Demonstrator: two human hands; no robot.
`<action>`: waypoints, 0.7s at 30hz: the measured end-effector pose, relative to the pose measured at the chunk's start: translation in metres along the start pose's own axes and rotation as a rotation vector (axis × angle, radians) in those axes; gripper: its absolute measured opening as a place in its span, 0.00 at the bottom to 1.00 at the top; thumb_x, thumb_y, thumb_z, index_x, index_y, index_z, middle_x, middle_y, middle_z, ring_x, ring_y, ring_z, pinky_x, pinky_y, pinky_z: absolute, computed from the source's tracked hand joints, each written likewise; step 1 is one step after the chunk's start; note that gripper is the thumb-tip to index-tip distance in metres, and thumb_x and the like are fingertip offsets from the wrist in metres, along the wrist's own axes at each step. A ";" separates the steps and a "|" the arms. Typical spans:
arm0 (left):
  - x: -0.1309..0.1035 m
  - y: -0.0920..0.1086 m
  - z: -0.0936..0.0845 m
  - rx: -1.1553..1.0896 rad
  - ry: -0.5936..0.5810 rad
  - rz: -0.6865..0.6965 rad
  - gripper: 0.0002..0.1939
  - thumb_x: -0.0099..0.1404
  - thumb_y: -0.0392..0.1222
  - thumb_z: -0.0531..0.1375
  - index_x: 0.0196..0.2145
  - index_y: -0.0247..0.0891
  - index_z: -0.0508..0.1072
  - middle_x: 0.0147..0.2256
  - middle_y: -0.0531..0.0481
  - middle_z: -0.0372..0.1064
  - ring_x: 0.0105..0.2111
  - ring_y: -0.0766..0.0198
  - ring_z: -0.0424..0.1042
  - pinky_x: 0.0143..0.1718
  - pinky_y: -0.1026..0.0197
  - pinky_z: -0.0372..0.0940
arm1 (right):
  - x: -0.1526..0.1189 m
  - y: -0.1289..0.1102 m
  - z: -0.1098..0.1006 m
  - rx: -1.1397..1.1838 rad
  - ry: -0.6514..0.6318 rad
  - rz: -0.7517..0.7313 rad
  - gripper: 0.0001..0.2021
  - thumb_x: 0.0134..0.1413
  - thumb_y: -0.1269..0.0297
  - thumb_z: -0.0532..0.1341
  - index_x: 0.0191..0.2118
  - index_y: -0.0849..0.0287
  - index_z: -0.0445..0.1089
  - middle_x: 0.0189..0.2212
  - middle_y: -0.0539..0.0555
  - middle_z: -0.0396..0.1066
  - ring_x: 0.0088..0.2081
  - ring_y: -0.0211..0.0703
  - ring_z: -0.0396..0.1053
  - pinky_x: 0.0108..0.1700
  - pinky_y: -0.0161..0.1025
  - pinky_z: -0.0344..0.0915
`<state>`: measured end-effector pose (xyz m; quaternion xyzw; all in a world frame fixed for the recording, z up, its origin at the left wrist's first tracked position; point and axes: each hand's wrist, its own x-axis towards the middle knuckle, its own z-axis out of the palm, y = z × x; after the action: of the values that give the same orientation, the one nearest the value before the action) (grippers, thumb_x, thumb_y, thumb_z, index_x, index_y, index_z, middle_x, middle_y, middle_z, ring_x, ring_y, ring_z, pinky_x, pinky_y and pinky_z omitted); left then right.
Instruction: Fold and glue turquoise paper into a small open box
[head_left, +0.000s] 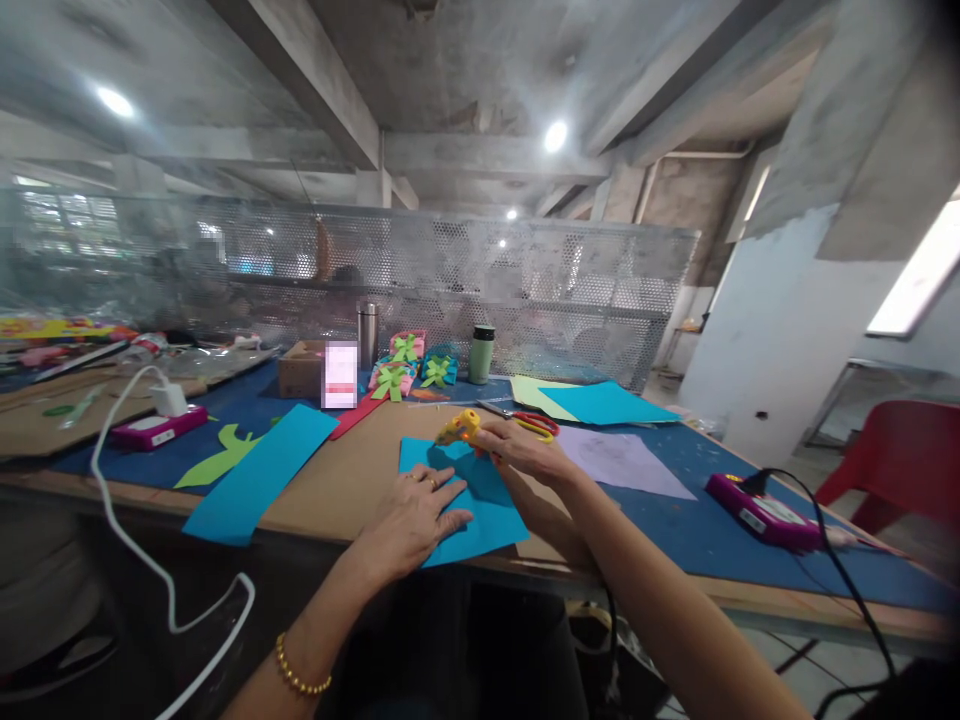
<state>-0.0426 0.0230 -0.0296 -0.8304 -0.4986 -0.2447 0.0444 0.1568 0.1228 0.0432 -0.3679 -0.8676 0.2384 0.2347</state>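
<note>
My left hand [420, 515] lies flat with its fingers spread on a blue paper sheet [487, 510] at the table's near edge. In my right hand [529, 448] is a yellow hot glue gun [459, 428], its nozzle pointing left, over the sheet's far left part. Whether the nozzle touches the paper, I cannot tell. Brown cardboard [330, 480] lies under the sheet. Just past my right hand are scissors [536, 425] with red and yellow handles. A long blue paper strip [259, 475] and a green paper cutout [217, 458] lie to the left.
Several pink and blue bundles with green bows [437, 371] stand at the back, between a steel flask [367, 335] and a green cup [481, 355]. Lilac paper [622, 460] lies right. Purple power strips [761, 512] with cables sit at both sides; a red chair [892, 460] stands right.
</note>
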 end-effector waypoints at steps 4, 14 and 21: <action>0.000 -0.001 0.003 0.006 0.010 0.009 0.30 0.71 0.62 0.44 0.58 0.45 0.70 0.60 0.46 0.65 0.55 0.48 0.64 0.55 0.44 0.58 | 0.002 0.001 0.001 0.004 0.013 -0.004 0.24 0.63 0.45 0.51 0.31 0.61 0.71 0.26 0.52 0.69 0.26 0.39 0.65 0.28 0.35 0.59; 0.000 -0.001 0.003 0.064 0.022 0.022 0.29 0.71 0.61 0.45 0.58 0.44 0.70 0.61 0.47 0.65 0.55 0.49 0.64 0.55 0.45 0.60 | 0.004 0.000 0.002 -0.037 0.032 0.002 0.22 0.63 0.48 0.51 0.31 0.61 0.71 0.26 0.52 0.69 0.26 0.38 0.64 0.28 0.34 0.59; 0.000 0.000 0.002 0.060 0.014 0.020 0.30 0.71 0.61 0.44 0.59 0.44 0.70 0.61 0.47 0.65 0.55 0.48 0.64 0.55 0.44 0.60 | 0.001 -0.001 -0.002 0.013 -0.024 0.008 0.22 0.63 0.47 0.52 0.31 0.61 0.71 0.27 0.52 0.69 0.27 0.38 0.65 0.30 0.35 0.61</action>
<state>-0.0422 0.0238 -0.0310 -0.8320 -0.4970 -0.2348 0.0752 0.1571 0.1236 0.0459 -0.3670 -0.8672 0.2494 0.2259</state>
